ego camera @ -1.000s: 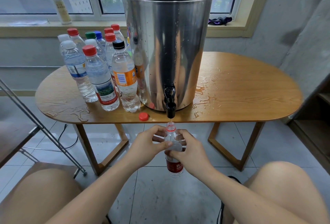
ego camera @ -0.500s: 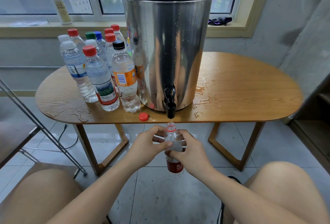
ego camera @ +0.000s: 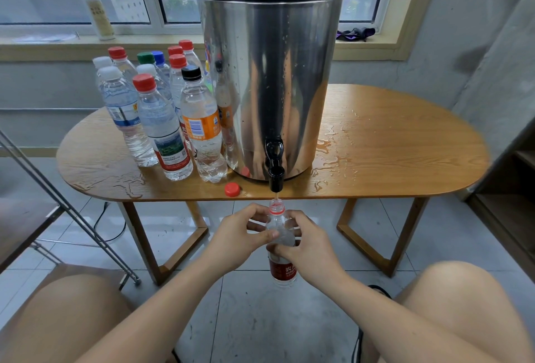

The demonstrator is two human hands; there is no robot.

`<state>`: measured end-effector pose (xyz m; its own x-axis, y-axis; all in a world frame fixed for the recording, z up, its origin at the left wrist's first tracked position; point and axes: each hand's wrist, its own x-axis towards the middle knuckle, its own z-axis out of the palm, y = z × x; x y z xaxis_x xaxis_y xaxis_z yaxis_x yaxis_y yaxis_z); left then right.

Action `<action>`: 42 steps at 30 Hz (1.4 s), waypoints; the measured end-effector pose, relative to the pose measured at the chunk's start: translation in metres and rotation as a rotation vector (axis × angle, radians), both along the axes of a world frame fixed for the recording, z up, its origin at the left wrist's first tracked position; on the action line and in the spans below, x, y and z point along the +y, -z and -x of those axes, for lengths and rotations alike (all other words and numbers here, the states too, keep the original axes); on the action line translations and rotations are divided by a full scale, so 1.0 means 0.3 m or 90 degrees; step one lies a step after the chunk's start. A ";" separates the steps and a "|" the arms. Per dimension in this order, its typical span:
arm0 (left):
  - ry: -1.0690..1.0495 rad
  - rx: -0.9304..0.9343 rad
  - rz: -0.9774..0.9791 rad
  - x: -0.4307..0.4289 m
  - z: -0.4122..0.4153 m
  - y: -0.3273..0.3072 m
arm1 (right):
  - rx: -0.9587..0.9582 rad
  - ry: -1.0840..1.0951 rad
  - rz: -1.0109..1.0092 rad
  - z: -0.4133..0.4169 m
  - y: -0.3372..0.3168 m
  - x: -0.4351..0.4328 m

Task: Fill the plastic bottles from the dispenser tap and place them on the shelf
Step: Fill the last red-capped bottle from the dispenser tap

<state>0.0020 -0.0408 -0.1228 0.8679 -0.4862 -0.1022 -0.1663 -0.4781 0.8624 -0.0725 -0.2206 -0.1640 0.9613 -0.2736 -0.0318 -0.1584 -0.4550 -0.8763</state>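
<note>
A tall steel dispenser (ego camera: 269, 78) stands on the oval wooden table (ego camera: 390, 154). Its black tap (ego camera: 275, 170) hangs over the front edge and a thin stream of water runs from it. Directly below, an uncapped clear bottle with a red label (ego camera: 281, 268) is held upright, its mouth under the spout. My left hand (ego camera: 240, 236) grips the bottle's upper part from the left. My right hand (ego camera: 308, 244) grips it from the right. A loose red cap (ego camera: 232, 189) lies on the table by the tap.
Several capped, filled bottles (ego camera: 170, 125) cluster on the table's left half. Water puddles lie on the tabletop right of the dispenser. A metal rack leg (ego camera: 72, 212) slants at the left. A dark wooden shelf unit (ego camera: 515, 194) stands at the right edge. My knees frame the bottom.
</note>
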 end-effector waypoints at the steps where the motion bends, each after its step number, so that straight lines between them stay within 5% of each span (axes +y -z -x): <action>1: -0.001 0.000 0.000 0.000 0.000 0.001 | -0.001 0.000 0.001 0.000 0.000 0.000; 42: 0.000 -0.003 -0.001 0.002 -0.002 0.010 | -0.010 0.002 -0.009 0.005 -0.005 0.005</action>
